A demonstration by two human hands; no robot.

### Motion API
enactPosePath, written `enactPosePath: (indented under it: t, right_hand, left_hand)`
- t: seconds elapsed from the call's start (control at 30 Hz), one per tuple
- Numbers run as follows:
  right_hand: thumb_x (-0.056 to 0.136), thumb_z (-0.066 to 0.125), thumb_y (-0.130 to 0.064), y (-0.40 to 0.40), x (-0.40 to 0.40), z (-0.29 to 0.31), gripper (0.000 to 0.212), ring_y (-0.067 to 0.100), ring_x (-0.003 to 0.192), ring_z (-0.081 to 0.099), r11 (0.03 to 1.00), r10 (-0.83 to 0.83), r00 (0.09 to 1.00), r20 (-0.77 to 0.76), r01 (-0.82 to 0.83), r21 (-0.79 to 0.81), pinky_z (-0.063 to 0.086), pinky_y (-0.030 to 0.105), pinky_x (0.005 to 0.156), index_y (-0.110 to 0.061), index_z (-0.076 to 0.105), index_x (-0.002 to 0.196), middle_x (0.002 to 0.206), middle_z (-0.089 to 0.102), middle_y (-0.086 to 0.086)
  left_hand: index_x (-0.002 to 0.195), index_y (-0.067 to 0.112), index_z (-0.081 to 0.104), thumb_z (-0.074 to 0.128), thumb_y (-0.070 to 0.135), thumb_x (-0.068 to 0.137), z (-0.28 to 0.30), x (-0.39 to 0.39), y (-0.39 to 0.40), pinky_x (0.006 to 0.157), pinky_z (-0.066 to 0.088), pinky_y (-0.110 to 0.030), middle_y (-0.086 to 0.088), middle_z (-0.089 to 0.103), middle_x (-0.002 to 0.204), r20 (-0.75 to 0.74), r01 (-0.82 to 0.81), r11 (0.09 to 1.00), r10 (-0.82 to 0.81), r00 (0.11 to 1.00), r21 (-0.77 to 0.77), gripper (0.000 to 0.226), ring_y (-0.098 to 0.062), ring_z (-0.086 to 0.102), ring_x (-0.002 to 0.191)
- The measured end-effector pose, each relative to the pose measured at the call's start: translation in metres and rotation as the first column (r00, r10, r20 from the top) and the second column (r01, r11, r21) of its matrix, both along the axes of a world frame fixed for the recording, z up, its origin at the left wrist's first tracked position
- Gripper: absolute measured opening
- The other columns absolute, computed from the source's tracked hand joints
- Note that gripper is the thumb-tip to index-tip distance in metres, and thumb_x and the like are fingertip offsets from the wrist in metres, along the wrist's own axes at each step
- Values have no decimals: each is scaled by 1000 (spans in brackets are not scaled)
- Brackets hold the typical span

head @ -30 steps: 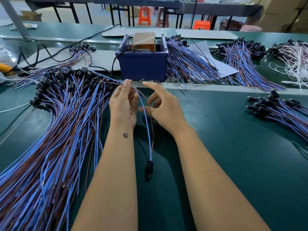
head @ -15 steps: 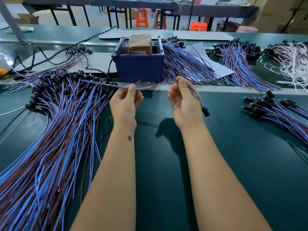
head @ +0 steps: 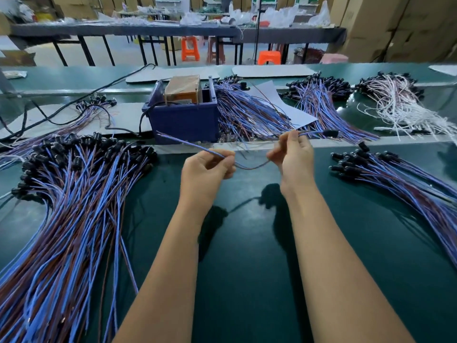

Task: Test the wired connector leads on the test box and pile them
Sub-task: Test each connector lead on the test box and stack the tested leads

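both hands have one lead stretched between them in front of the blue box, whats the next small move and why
Probably bring the lead's bare end, sticking out past the left hand, forward to the test box. That end already points at the box, and the right hand pinches the wire near the black connector, so it looks untested.

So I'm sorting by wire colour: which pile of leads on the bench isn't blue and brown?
The white-wired pile at the far right, beyond the metal rail. Every other pile has blue and brown wires.

No text, label, brand or number is legible anywhere in this view.
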State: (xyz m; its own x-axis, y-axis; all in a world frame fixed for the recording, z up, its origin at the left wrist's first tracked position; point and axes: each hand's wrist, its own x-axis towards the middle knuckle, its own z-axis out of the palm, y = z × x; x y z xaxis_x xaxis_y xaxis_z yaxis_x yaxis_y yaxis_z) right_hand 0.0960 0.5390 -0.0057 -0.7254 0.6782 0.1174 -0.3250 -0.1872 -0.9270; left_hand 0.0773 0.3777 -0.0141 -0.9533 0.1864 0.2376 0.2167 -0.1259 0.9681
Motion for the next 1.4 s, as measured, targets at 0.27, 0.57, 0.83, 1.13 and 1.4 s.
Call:
enactPosePath:
  t: [0.27, 0.57, 0.83, 1.13, 1.4]
  right_hand:
    - [99, 44, -30, 107, 49, 29, 28, 25, 76, 54, 468, -437, 739, 512, -299, 832, 37, 34, 64, -17, 65, 86, 75, 59, 2]
    - [98, 47, -36, 167, 109, 33, 29, 35, 111, 53, 254, -815, 379, 438, -447, 858, 40, 39, 85, -18, 63, 115, 121, 59, 18]
    - [95, 52, -36, 57, 47, 13, 45, 32, 126, 39, 203, -632, 676, 380, -330, 922, 27, 43, 102, -20, 47, 137, 132, 46, 15]
    - [86, 32, -36, -106, -16, -26, 49, 31, 111, 51, 39, -56, 920, 388, -386, 921, 33, 39, 92, -11, 60, 118, 115, 58, 10]
    - [90, 51, -39, -165, -38, -25, 62, 22, 132, 32, -99, 203, 871, 447, -436, 895, 24, 41, 109, -19, 34, 146, 145, 39, 2]
  left_hand:
    - [94, 9, 78, 73, -2, 83, -8, 81, 94, 65, 49, -22, -1, 69, 72, -211, 487, 812, -563, 799, -320, 16, 0, 56, 61]
    - [92, 30, 74, 59, 18, 84, -24, 108, 116, 79, 56, -33, 8, 72, 82, -88, 481, 773, -560, 824, -413, 21, -7, 64, 72]
    - [79, 27, 66, 52, 8, 91, -7, 75, 82, 68, 51, -35, 9, 65, 65, 73, 96, 993, -91, 993, -66, 27, -12, 54, 60]
    - [79, 29, 59, 43, 19, 83, 7, 31, -1, 75, 48, -33, 10, 64, 79, -25, -481, 876, 481, 876, 22, 20, -12, 60, 81]
    - [87, 30, 61, 44, 16, 90, 13, -6, -71, 79, 48, -35, 8, 64, 94, -87, -646, 728, 646, 758, -230, 22, -14, 59, 92]
